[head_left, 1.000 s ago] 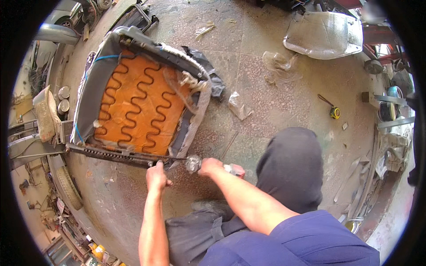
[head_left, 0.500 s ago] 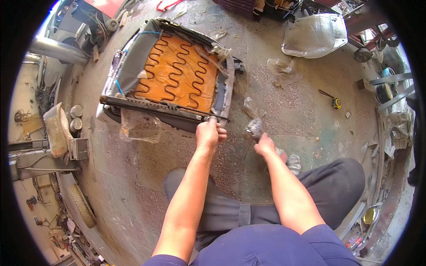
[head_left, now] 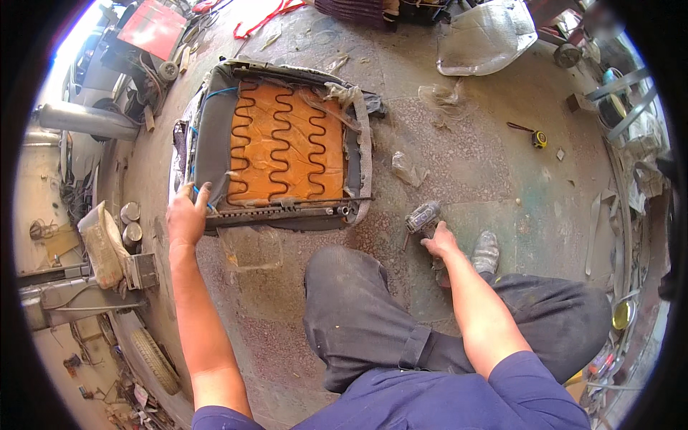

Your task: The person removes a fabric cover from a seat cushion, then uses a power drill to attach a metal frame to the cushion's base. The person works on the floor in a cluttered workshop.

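Observation:
An upturned seat (head_left: 215,150) lies on the floor in front of me, its underside showing an orange sheet (head_left: 258,161) crossed by wavy springs (head_left: 281,147). At its near left corner, my left hand (head_left: 188,218) is closed on the frame edge, thumb and fingers either side. A dark bar (head_left: 287,206) runs along the near edge. My right hand (head_left: 442,241) is wrapped round the handle of a grey cordless drill (head_left: 423,213), right of the seat and apart from it. The drill's thin bit points down toward the floor.
Clear plastic wrap (head_left: 408,168) lies beyond the drill, with more plastic (head_left: 251,247) under the seat's near edge. A yellow tape measure (head_left: 539,139) rests farther right. A silvery padded panel (head_left: 487,39) stands at the back. My shoe (head_left: 486,251) is beside the right hand.
My left hand has moved from the near right corner of the seat to its near left corner. The seat now lies straighter before me, and the view has turned too. The drill stays in my right hand.

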`<state>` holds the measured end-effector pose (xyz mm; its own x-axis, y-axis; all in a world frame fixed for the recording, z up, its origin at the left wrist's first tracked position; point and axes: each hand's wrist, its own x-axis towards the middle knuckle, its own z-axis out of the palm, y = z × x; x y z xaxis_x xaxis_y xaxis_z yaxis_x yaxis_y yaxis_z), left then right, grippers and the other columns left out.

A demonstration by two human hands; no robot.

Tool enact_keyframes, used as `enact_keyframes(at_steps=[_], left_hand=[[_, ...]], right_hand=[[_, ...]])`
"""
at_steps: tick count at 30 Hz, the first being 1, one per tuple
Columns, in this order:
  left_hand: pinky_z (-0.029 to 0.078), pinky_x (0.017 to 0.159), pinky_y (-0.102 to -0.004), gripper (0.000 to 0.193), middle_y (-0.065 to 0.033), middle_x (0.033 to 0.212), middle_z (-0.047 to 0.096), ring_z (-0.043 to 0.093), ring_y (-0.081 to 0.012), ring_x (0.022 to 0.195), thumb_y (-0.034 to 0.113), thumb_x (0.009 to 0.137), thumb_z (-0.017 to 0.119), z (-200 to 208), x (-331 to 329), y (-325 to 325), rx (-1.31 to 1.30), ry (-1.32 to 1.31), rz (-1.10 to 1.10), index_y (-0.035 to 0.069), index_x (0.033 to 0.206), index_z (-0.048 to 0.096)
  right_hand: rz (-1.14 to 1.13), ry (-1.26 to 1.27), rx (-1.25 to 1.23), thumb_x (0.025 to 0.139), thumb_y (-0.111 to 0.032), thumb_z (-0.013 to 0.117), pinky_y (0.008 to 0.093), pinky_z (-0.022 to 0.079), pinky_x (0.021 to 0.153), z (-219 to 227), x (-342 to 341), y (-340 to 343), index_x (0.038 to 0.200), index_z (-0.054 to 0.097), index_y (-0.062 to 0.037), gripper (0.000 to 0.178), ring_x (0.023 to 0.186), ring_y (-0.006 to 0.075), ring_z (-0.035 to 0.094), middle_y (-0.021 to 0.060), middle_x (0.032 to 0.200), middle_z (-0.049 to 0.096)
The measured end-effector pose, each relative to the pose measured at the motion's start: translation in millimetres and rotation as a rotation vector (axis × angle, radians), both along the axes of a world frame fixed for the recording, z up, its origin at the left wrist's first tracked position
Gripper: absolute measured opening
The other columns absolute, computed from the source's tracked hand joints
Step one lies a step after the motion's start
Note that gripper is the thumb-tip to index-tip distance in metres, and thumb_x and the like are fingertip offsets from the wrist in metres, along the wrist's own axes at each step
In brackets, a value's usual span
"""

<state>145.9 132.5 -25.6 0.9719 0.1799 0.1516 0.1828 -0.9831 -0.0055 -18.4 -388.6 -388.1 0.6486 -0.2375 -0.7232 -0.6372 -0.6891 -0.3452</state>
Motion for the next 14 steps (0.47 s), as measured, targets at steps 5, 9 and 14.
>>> enact_keyframes(at_steps=[5,9,14], left_hand=[[0.053,0.112,-0.0535,0.055,-0.0317,0.13,0.076,0.071,-0.0485,0.127,0.043,0.109,0.066,14,22,-25,-0.049,0.135,-0.072,0.002,0.145,0.072],[0.052,0.114,-0.0523,0.052,-0.0307,0.133,0.075,0.069,-0.0483,0.13,0.041,0.11,0.064,4,19,-4,-0.139,0.121,-0.09,0.003,0.144,0.073],[0.048,0.121,-0.0467,0.055,-0.0313,0.138,0.074,0.066,-0.0444,0.14,0.043,0.111,0.062,-4,21,5,-0.202,0.138,-0.061,0.005,0.149,0.071]], right_hand=[[0.033,0.005,0.017,0.089,-0.037,0.092,0.0536,0.054,0.117,20,8,-1,0.145,0.054,0.0046,0.079,0.138,0.0485,0.067,0.0335,0.144,0.069],[0.046,-0.155,0.048,0.086,-0.035,0.089,0.0558,0.056,0.112,60,21,25,0.142,0.058,0.0037,0.075,0.132,0.0515,0.069,0.0358,0.136,0.072],[0.129,-0.505,0.098,0.09,-0.045,0.084,0.0583,0.057,0.105,179,64,83,0.147,0.053,-0.0022,0.078,0.12,0.0551,0.072,0.0389,0.126,0.074]])
